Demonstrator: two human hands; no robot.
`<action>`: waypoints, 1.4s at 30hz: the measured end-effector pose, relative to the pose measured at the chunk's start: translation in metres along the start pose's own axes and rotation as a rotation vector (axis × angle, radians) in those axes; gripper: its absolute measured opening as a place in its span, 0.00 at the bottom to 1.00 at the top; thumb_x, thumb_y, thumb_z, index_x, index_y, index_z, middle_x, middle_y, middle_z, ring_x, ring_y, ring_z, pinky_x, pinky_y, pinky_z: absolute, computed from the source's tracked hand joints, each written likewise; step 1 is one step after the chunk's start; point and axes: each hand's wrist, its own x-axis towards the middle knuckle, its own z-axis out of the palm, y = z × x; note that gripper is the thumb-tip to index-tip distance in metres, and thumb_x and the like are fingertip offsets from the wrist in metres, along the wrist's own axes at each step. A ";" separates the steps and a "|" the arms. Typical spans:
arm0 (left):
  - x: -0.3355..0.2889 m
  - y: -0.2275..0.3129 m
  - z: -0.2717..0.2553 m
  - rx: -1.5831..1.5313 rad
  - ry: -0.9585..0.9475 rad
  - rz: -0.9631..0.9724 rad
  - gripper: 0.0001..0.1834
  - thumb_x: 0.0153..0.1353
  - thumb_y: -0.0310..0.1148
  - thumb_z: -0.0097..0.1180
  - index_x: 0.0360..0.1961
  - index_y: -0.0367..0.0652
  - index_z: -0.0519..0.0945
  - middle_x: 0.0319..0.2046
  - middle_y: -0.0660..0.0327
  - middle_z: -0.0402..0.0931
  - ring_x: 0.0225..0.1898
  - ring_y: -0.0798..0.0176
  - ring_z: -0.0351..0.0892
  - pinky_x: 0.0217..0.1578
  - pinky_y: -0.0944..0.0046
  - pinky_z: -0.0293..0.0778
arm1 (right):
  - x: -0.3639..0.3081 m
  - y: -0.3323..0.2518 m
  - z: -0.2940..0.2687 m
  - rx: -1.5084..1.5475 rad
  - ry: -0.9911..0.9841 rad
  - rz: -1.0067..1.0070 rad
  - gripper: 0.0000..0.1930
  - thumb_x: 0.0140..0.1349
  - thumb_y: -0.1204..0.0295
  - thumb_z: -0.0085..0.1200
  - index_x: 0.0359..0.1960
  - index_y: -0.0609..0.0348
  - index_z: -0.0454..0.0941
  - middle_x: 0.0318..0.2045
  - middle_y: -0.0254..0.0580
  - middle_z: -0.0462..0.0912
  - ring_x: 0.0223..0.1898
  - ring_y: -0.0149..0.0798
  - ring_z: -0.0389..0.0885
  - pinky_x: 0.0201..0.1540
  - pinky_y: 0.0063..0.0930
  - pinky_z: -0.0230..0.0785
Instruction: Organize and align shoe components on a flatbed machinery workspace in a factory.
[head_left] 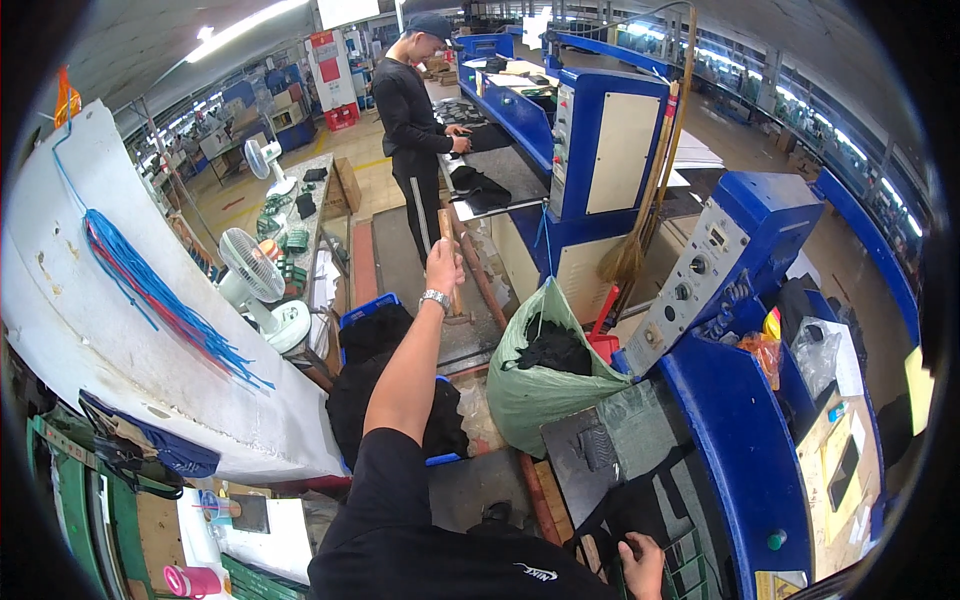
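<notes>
My left hand (444,268), with a metal watch on its wrist, is stretched out ahead in the middle of the view. It is closed round a wooden stick (446,226), which points up above the fist and shows again below it. At the lower right, my right hand (642,566) lies with its fingers a little apart over the near edge of the press table. Black fabric (636,512) and green-edged cutting dies (690,572) are beside it. A short wooden piece (592,552) lies just left of that hand, apart from the fingers.
A green sack (545,400) of black scraps stands ahead, beside a blue press control box (690,275). Blue crates with black fabric (385,400) sit on the left. A co-worker (410,120) handles black material at another press. A white fan (255,280) stands by the left table.
</notes>
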 end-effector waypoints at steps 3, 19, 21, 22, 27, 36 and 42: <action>-0.001 -0.003 -0.003 -0.023 -0.017 0.001 0.17 0.74 0.49 0.41 0.39 0.47 0.70 0.17 0.70 0.62 0.11 0.75 0.55 0.11 0.71 0.54 | -0.004 0.006 0.002 -0.005 0.016 0.003 0.18 0.69 0.62 0.53 0.51 0.65 0.80 0.48 0.60 0.82 0.50 0.62 0.79 0.53 0.46 0.72; -0.018 -0.010 -0.005 -0.001 -0.046 -0.035 0.18 0.73 0.49 0.40 0.40 0.46 0.71 0.17 0.68 0.63 0.11 0.74 0.57 0.11 0.70 0.56 | -0.028 0.017 0.021 0.038 0.057 0.010 0.18 0.69 0.61 0.55 0.48 0.66 0.81 0.46 0.59 0.82 0.48 0.62 0.80 0.51 0.46 0.73; -0.021 -0.010 -0.004 0.009 -0.039 -0.035 0.18 0.73 0.49 0.40 0.40 0.45 0.70 0.17 0.68 0.63 0.11 0.74 0.56 0.12 0.70 0.56 | -0.030 0.019 0.022 0.045 0.064 0.012 0.18 0.69 0.61 0.54 0.48 0.66 0.81 0.46 0.59 0.82 0.48 0.61 0.80 0.51 0.46 0.73; -0.021 -0.009 -0.005 0.005 -0.044 -0.041 0.18 0.73 0.49 0.40 0.40 0.45 0.70 0.17 0.68 0.63 0.11 0.74 0.57 0.12 0.70 0.56 | -0.031 0.020 0.022 0.043 0.062 0.003 0.18 0.69 0.62 0.54 0.49 0.66 0.81 0.46 0.59 0.82 0.48 0.61 0.80 0.51 0.45 0.73; -0.021 -0.008 -0.008 0.005 -0.051 -0.059 0.18 0.73 0.49 0.40 0.40 0.46 0.70 0.17 0.68 0.62 0.12 0.74 0.56 0.12 0.70 0.56 | -0.034 0.018 0.024 0.033 0.064 0.006 0.18 0.68 0.62 0.54 0.49 0.65 0.81 0.47 0.59 0.82 0.48 0.61 0.80 0.51 0.45 0.73; -0.026 -0.009 -0.007 0.011 -0.088 -0.056 0.18 0.74 0.49 0.39 0.39 0.46 0.70 0.18 0.68 0.63 0.12 0.74 0.56 0.13 0.70 0.57 | -0.038 0.011 0.020 0.053 0.058 0.014 0.18 0.68 0.63 0.54 0.50 0.66 0.80 0.47 0.59 0.82 0.49 0.61 0.80 0.52 0.44 0.72; -0.034 -0.016 0.003 -0.007 -0.069 -0.037 0.19 0.74 0.49 0.40 0.49 0.46 0.74 0.20 0.67 0.65 0.14 0.72 0.61 0.15 0.69 0.60 | -0.037 0.025 0.028 0.030 0.107 -0.012 0.16 0.68 0.64 0.55 0.48 0.66 0.80 0.44 0.57 0.83 0.46 0.60 0.80 0.50 0.44 0.72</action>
